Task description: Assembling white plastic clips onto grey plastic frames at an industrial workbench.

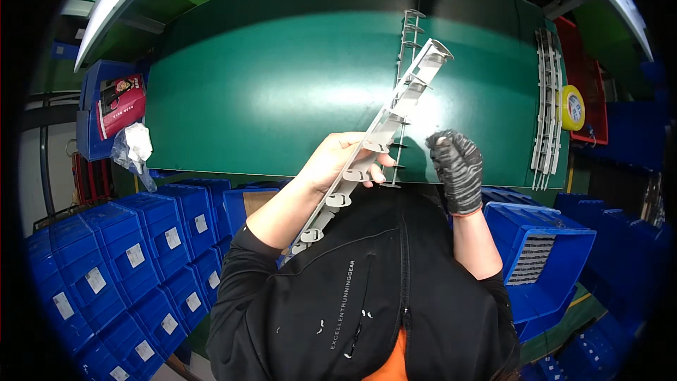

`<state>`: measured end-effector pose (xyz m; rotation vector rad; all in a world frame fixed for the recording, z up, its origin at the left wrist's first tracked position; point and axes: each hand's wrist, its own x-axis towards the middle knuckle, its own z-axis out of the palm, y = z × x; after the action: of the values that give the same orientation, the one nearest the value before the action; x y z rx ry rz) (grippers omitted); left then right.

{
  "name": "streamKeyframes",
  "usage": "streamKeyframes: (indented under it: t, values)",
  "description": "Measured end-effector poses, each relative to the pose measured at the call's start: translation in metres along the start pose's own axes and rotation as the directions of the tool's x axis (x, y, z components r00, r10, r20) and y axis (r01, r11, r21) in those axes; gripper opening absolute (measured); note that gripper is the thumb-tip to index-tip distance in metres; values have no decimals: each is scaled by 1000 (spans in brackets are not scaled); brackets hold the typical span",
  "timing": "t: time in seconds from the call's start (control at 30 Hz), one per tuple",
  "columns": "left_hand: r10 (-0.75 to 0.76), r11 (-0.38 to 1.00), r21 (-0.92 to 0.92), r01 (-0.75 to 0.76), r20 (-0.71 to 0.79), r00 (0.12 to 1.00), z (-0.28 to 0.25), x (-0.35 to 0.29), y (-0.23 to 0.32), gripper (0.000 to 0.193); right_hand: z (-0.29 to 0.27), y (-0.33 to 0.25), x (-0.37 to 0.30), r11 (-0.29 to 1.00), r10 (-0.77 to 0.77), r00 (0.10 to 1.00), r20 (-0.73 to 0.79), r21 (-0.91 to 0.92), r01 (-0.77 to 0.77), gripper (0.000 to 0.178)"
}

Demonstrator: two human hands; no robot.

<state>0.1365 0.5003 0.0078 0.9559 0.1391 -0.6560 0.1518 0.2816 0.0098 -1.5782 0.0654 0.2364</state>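
A long pale grey plastic strip (405, 104) with a row of curved tabs slants across my front, its upper end over the green table and its lower end by my left arm. My bare left hand (336, 159) is wrapped round its middle, thumb and fingers on either side. To the right of the strip, apart from it, is my right hand (458, 171) in a dark striped glove. Its fingers are curled closed, and anything in them is hidden. Beneath the held strip, a second thin grey strip with crosspieces (410, 37) lies on the table, partly covered.
Several similar strips (547, 102) lie along the right of the green table (247, 85), beside a yellow tape roll (572, 107) and a red crate (596, 77). A blue bin (90, 113) with a pink box stands left. Blue crates (137, 222) fill lower left; another (564, 240) sits lower right.
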Motion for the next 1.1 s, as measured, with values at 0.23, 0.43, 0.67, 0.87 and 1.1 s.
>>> streamKeyframes:
  t: [0.23,0.43,0.67,0.87,1.1]
  values:
    - [-172,981,-48,188,232,958,3,19,4,52,2,-18,29,656,-6,976,218,738,-161,35]
    - [18,890,444,-106,196,980,-3,-1,17,35,-7,-45,41,695,58,986,-157,716,73,31]
    - [-154,919,386,78,171,973,1,-8,29,36,-21,-15,29,925,52,986,-159,381,12,31]
    - [-221,904,408,132,179,959,8,-4,27,37,-13,8,14,964,-251,960,-127,-121,236,19]
    - [-270,881,442,168,179,946,12,-3,24,36,-19,-1,7,888,-369,925,-93,-329,321,14]
